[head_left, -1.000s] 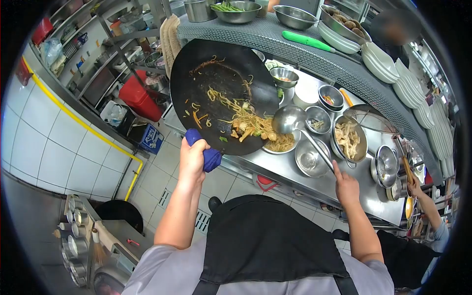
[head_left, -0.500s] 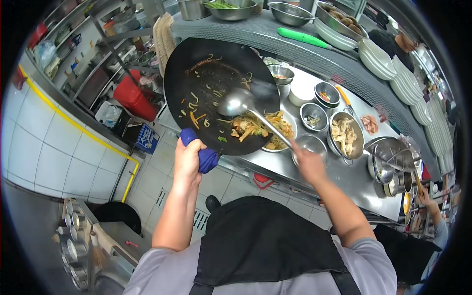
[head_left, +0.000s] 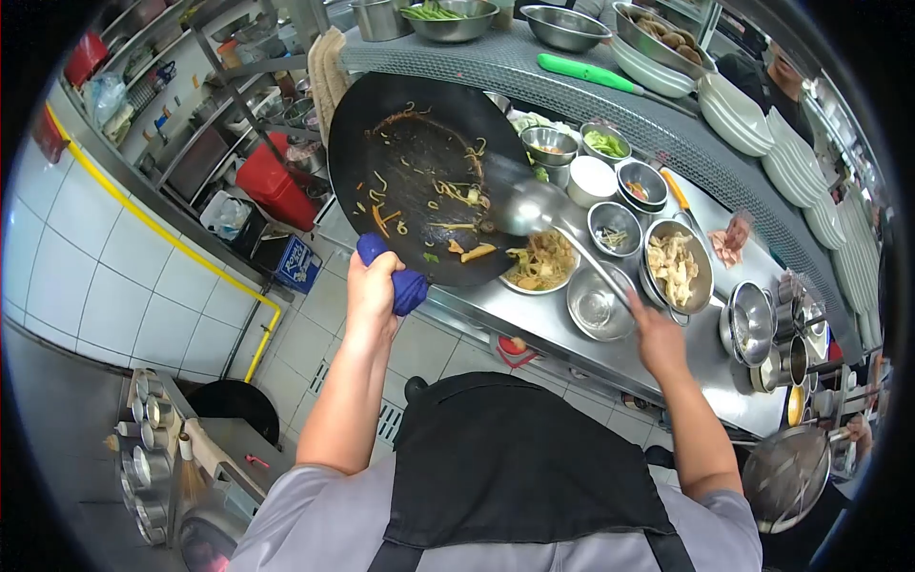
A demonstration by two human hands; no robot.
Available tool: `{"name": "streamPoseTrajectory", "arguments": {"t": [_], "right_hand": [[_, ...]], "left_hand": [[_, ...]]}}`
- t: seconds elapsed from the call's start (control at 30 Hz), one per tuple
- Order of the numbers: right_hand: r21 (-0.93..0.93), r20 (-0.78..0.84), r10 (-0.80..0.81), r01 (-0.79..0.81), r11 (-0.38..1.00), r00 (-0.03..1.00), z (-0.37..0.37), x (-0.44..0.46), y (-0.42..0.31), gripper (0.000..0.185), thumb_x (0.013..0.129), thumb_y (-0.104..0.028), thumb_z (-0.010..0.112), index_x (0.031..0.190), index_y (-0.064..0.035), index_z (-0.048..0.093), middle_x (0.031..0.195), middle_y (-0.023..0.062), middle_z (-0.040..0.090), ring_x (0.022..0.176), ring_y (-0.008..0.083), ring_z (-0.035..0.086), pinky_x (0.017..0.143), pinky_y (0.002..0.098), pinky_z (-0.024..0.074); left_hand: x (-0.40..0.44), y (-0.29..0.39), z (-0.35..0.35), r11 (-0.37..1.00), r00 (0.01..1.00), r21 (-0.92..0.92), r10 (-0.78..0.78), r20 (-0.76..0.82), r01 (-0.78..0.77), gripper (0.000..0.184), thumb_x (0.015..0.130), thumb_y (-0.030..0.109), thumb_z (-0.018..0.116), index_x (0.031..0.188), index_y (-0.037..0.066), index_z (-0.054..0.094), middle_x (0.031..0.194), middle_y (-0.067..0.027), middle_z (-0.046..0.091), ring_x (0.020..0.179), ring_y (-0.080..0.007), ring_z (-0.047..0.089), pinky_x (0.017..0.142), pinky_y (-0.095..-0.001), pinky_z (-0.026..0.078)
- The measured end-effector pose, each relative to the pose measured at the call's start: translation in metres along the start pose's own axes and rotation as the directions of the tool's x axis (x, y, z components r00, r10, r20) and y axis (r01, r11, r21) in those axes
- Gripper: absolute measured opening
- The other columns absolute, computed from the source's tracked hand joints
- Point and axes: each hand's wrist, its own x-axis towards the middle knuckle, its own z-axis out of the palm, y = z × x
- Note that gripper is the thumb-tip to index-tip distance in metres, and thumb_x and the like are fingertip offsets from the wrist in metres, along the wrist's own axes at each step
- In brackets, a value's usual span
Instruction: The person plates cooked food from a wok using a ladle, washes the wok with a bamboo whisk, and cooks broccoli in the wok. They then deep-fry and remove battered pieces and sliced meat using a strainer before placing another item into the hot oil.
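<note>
My left hand (head_left: 372,286) is closed around a bunched blue cloth (head_left: 410,290) at the near edge of a black wok (head_left: 405,157). The wok is tilted, its right rim over a plate of noodles (head_left: 541,263) on the steel counter. Strands of noodle, bits of carrot and greens cling inside the wok. In my right hand (head_left: 660,345) is the handle of a steel ladle (head_left: 530,208). The ladle's bowl, blurred by motion, is at the wok's right rim, just above the noodles. A metal bowl (head_left: 600,301) stands beside the plate, left of my right hand.
To the right are a colander of pale pieces (head_left: 675,267), small bowls of ingredients and an orange-handled knife (head_left: 676,191). Stacked white plates (head_left: 734,114) and a green-handled knife (head_left: 586,71) lie on the raised shelf. Another person's hand (head_left: 861,437) holds a strainer (head_left: 787,477).
The ladle and my right hand have moved right, and food from the wok's right side has gone onto the plate. The other person's strainer has moved down, away from the counter.
</note>
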Motion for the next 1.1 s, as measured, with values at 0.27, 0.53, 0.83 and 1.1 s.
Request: {"name": "streamPoseTrajectory", "arguments": {"t": [0.27, 0.53, 0.83, 1.1], "right_hand": [[0.389, -0.078, -0.236, 0.247, 0.887, 0.969, 0.024, 0.078, -0.111, 0.071, 0.078, -0.008, 0.052, 0.142, -0.0292, 0.027, 0.09, 0.013, 0.065, 0.069, 0.0317, 0.063, 0.062, 0.0425, 0.0521], [-0.046, -0.013, -0.311, 0.31, 0.95, 0.95, 0.039, 0.025, 0.069, 0.071, 0.075, -0.006, 0.054, 0.14, -0.0273, 0.033, 0.074, 0.0062, 0.057, 0.061, 0.0252, 0.06, 0.055, 0.0379, 0.0503], [0.369, -0.122, -0.127, 0.164, 0.915, 0.984, -0.011, 0.061, -0.003, 0.064, 0.081, -0.004, 0.049, 0.139, -0.0278, 0.037, 0.092, 0.0138, 0.064, 0.08, 0.0315, 0.063, 0.073, 0.0407, 0.0514], [0.255, -0.059, -0.307, 0.312, 0.915, 0.95, 0.019, 0.113, -0.064, 0.065, 0.085, -0.008, 0.046, 0.143, -0.0271, 0.024, 0.089, 0.0103, 0.061, 0.078, 0.0286, 0.064, 0.063, 0.0398, 0.0518]], "left_hand": [[0.012, -0.016, 0.0, 1.0, 1.0, 0.009, -0.016, -0.005, 0.016, 0.022, 0.07, 0.0, 0.049, 0.092, 0.003, 0.048, 0.074, -0.0071, 0.053, 0.056, -0.0192, 0.055, 0.048, -0.0304, 0.049], [0.001, -0.012, -0.001, 1.0, 0.997, -0.009, 0.003, -0.08, -0.003, 0.021, 0.068, 0.0, 0.051, 0.088, 0.0, 0.051, 0.079, -0.0049, 0.054, 0.066, -0.0156, 0.055, 0.059, -0.0287, 0.047], [-0.012, -0.008, -0.006, 0.996, 0.993, 0.093, 0.029, -0.117, -0.018, 0.022, 0.065, 0.003, 0.057, 0.087, 0.004, 0.053, 0.074, -0.0039, 0.054, 0.06, -0.0163, 0.054, 0.056, -0.0285, 0.047], [-0.031, 0.003, 0.011, 0.999, 0.997, -0.023, -0.038, -0.064, 0.037, 0.022, 0.069, 0.002, 0.051, 0.091, 0.005, 0.051, 0.078, -0.0045, 0.056, 0.06, -0.0158, 0.056, 0.05, -0.0262, 0.046]]}}
